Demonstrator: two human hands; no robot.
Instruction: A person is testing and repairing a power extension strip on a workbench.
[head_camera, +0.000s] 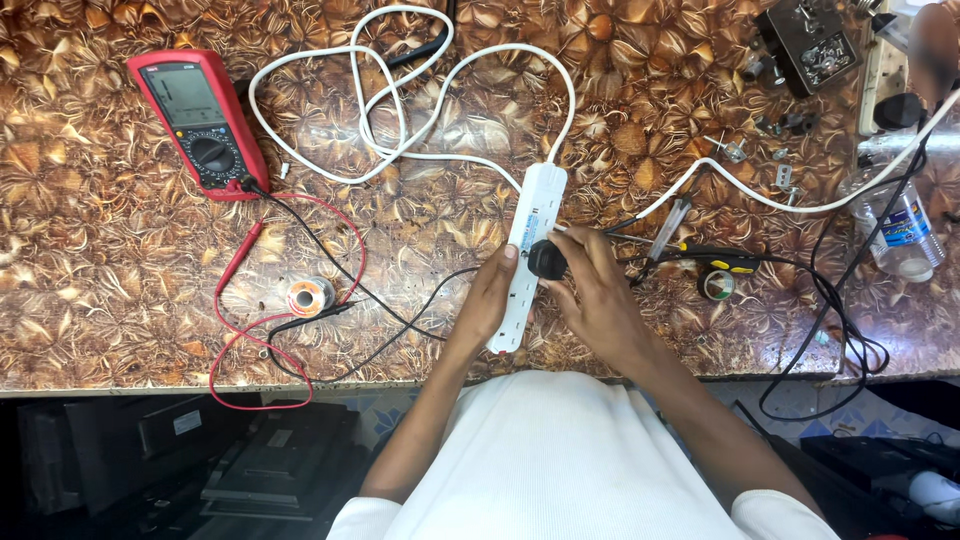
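both hands on a white power strip (527, 255) at the tabletop (120, 330) edge.
left hand (487, 300) braces the strip flat, fingers wrapped on its side; right hand (592, 290) has fingers clamped on a black plug (546, 259) over a socket.

From my remote seat, the worktop (100, 300) looks like glossy laminate printed in a brown-gold leafy pattern, smooth and reflective. The power strip (530, 250) my hands hold is smooth white plastic with a slight sheen; the plug (546, 260) on it is matt black plastic. Its white cable (400, 100) looks like smooth, rubbery sheathing. Near the far left corner, the multimeter (200, 120) has a red rubbery casing around a dark matt face. The solder reel (310, 296) glints metallic. The bottle (900, 230) by the right edge is clear plastic. My shirt (560, 460) is white matt cloth.
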